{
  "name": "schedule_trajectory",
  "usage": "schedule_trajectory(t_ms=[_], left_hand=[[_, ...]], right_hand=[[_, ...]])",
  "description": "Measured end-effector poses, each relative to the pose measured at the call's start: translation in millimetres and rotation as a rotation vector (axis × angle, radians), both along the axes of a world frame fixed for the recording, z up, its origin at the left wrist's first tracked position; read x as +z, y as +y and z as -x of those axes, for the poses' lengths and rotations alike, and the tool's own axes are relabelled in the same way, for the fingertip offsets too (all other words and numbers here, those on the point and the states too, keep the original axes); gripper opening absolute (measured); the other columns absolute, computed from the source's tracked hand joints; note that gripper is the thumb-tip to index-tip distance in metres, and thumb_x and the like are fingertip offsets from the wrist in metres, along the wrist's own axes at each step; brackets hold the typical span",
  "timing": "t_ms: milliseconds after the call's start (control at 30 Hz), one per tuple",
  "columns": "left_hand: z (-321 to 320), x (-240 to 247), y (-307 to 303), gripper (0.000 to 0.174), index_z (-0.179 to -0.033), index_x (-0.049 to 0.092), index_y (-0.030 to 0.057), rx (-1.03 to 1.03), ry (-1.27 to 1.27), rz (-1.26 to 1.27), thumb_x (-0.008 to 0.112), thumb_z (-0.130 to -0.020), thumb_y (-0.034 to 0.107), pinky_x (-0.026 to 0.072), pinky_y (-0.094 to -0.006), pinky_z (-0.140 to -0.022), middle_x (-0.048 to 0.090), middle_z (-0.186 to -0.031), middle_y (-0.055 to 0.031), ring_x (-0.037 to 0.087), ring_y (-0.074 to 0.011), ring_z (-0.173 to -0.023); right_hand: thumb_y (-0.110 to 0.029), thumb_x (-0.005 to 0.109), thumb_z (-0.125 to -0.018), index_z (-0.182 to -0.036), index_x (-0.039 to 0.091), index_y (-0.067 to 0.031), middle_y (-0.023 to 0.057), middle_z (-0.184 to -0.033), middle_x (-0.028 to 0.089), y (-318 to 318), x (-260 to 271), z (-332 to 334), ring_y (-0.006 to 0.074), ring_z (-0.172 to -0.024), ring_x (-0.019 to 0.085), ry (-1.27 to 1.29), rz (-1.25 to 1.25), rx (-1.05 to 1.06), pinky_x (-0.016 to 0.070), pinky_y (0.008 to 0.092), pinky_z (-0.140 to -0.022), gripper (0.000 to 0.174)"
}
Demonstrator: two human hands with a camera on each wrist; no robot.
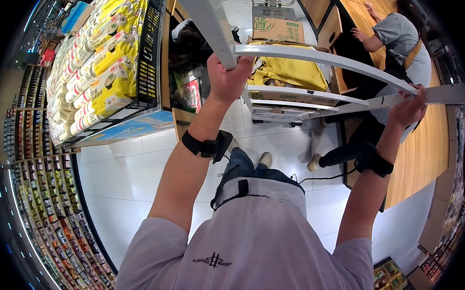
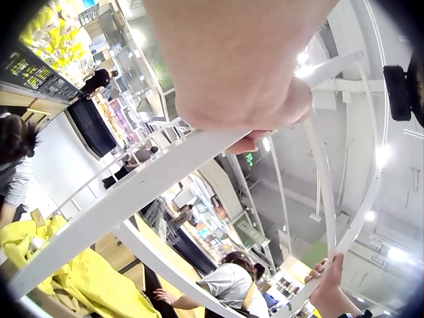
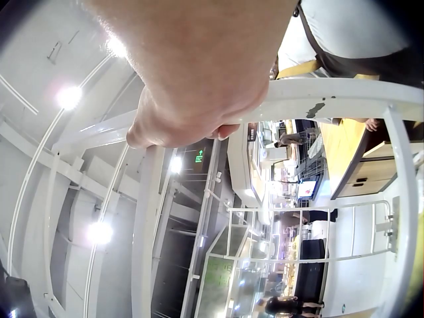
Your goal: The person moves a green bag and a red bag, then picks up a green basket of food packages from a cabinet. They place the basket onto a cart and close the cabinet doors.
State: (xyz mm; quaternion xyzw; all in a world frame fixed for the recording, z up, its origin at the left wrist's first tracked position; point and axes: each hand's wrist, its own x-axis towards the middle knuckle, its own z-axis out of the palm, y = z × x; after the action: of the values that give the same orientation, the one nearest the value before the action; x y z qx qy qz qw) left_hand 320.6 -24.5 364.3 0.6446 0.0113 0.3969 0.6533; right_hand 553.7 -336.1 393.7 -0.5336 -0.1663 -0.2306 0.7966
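A white metal cart frame stands ahead of me, its upright posts joined by curved crossbars. My left hand grips its left post just below the top crossbar, fingers wrapped round the metal. On the other side, my right hand holds the right post near the crossbar's end. The left wrist view shows the left hand over the white rail. In the right wrist view, the right hand covers a frame corner. Within the cart lie a yellow cloth and a cardboard box with green print.
Close on the right, a person in a grey top leans at a wooden counter. Another person's dark-haired head is low by the cart's left side. Stacked yellow-and-white packages fill a display at left, with store shelves behind.
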Motion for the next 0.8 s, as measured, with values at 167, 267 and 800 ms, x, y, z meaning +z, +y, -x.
schedule_trajectory(t_ms=[167,267,800], left_hand=[[0.3,1.0,-1.1,0.007,-0.076,0.057,0.0019,-0.027,-0.024,0.146,0.06,-0.082,0.005,0.0379,-0.0196,-0.044,0.054,-0.058,0.001,0.049,-0.0041,-0.049],[0.0,1.3,-1.0,0.012,-0.079,0.049,0.0044,0.002,0.005,0.037,0.054,-0.089,0.007,0.0392,-0.0246,-0.043,0.045,-0.055,-0.0004,0.041,-0.0067,-0.041],[0.0,3.3,-2.9,0.016,-0.077,0.049,0.0039,0.028,0.006,0.024,0.055,-0.089,0.011,0.0385,-0.0242,-0.043,0.045,-0.052,-0.0009,0.04,-0.0063,-0.041]], right_hand=[[-0.027,0.053,-0.089,-0.083,0.054,0.0017,0.011,-0.069,0.055,1.0,1.0,0.3,0.0152,-0.057,0.049,-0.008,0.01,-0.022,0.0406,0.0269,-0.058,0.029],[-0.027,0.052,-0.089,-0.083,0.054,0.0018,0.0109,-0.068,0.055,0.8,1.2,0.9,0.0151,-0.057,0.049,-0.015,0.028,-0.028,0.0408,0.0268,-0.058,0.029],[-0.028,0.054,-0.087,-0.078,0.054,0.0006,0.0093,-0.064,0.052,0.5,1.3,0.1,0.0148,-0.055,0.048,-0.049,0.026,0.007,0.0415,0.0289,-0.056,0.03]])
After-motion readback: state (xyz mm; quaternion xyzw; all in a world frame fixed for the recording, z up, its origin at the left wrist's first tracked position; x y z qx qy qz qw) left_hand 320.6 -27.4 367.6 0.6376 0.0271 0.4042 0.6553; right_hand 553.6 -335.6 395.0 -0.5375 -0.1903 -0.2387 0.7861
